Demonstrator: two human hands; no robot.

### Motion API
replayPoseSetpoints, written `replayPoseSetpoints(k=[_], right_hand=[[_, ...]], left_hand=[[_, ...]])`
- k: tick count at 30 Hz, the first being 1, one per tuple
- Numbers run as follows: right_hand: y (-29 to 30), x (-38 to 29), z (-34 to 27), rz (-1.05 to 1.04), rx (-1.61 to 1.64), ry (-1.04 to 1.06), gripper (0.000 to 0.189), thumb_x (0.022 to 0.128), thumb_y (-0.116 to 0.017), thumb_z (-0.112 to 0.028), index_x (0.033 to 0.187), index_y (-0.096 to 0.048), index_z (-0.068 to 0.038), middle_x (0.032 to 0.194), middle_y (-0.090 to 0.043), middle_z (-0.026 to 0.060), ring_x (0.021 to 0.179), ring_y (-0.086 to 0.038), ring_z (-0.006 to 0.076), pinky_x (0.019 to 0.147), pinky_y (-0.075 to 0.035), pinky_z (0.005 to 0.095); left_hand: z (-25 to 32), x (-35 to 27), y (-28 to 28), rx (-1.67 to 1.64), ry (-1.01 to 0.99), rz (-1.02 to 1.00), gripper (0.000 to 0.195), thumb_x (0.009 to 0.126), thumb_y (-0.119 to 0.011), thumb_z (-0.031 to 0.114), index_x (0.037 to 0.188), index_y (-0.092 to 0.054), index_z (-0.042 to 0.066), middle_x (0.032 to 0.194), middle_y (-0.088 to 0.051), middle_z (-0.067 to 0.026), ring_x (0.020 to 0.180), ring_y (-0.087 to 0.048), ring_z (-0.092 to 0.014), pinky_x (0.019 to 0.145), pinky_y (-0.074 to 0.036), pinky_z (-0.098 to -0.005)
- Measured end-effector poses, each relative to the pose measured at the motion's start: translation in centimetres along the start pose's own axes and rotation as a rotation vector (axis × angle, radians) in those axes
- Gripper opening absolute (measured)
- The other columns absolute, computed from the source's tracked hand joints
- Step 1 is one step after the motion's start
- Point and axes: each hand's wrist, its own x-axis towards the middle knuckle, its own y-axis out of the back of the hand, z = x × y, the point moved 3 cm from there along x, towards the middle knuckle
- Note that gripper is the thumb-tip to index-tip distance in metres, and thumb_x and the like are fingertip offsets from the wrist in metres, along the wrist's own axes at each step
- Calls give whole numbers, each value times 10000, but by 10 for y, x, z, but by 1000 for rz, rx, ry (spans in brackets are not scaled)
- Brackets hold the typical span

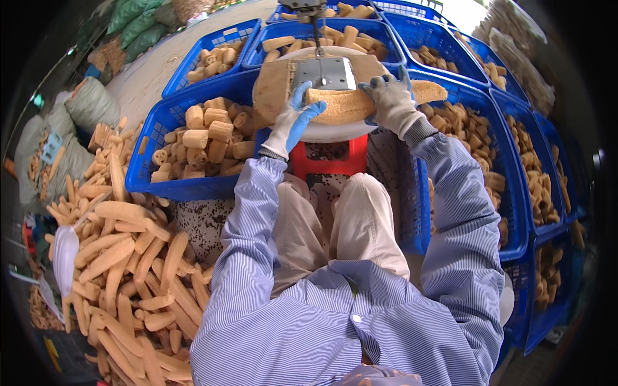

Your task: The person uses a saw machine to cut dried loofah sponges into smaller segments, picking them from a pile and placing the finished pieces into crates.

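Note:
A long dried loofah [345,107] lies crosswise against the near edge of a machine's grey metal plate [324,72], below a thin vertical rod [317,36]. My left hand [295,118], in a white glove with blue fingers, has its thumb and fingers at the loofah's left end. Around its middle right part is my right hand [390,99], gloved alike, with the loofah's tapered end sticking out beyond it. Cardboard [270,91] flanks the plate, and a round white surface [333,132] shows underneath.
Blue plastic crates [188,190] of cut loofah pieces stand left, behind and right of the machine. Whole loofahs [116,255] form a large heap on the floor at left. A red plastic stool [330,166] is under the machine, before my knees. Sacks [91,103] stand farther left.

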Motion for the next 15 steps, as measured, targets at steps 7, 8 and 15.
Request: replayPoseSetpoints(k=[7, 8, 15], right_hand=[[6, 87, -8, -107, 36, 140, 824, 638, -855, -561, 1358, -600, -251, 1337, -603, 49, 1260, -560, 260, 1166, -250, 561], [3, 96, -6, -95, 47, 137, 829, 635, -858, -564, 1357, -601, -248, 1333, -607, 49, 1258, -563, 263, 1163, -261, 553], [-5, 131, -3, -5, 105, 182, 776, 632, -879, -514, 1314, -639, -232, 1229, -659, 47, 1208, -591, 243, 1064, -375, 468]], left_hand=[[-23, 43, 44, 70, 95, 34, 808, 875, -768, 351, 1540, -352, 155, 1386, -506, -92, 1195, -518, -187, 1018, -416, -316], [-23, 49, 46, 79, 123, 43, 810, 873, -769, 360, 1539, -354, 158, 1374, -513, -102, 1196, -519, -194, 1016, -418, -322], [-41, 83, 60, 14, 62, 107, 808, 881, -761, 390, 1541, -351, 168, 1307, -554, -126, 1203, -523, -200, 1027, -418, -329]])
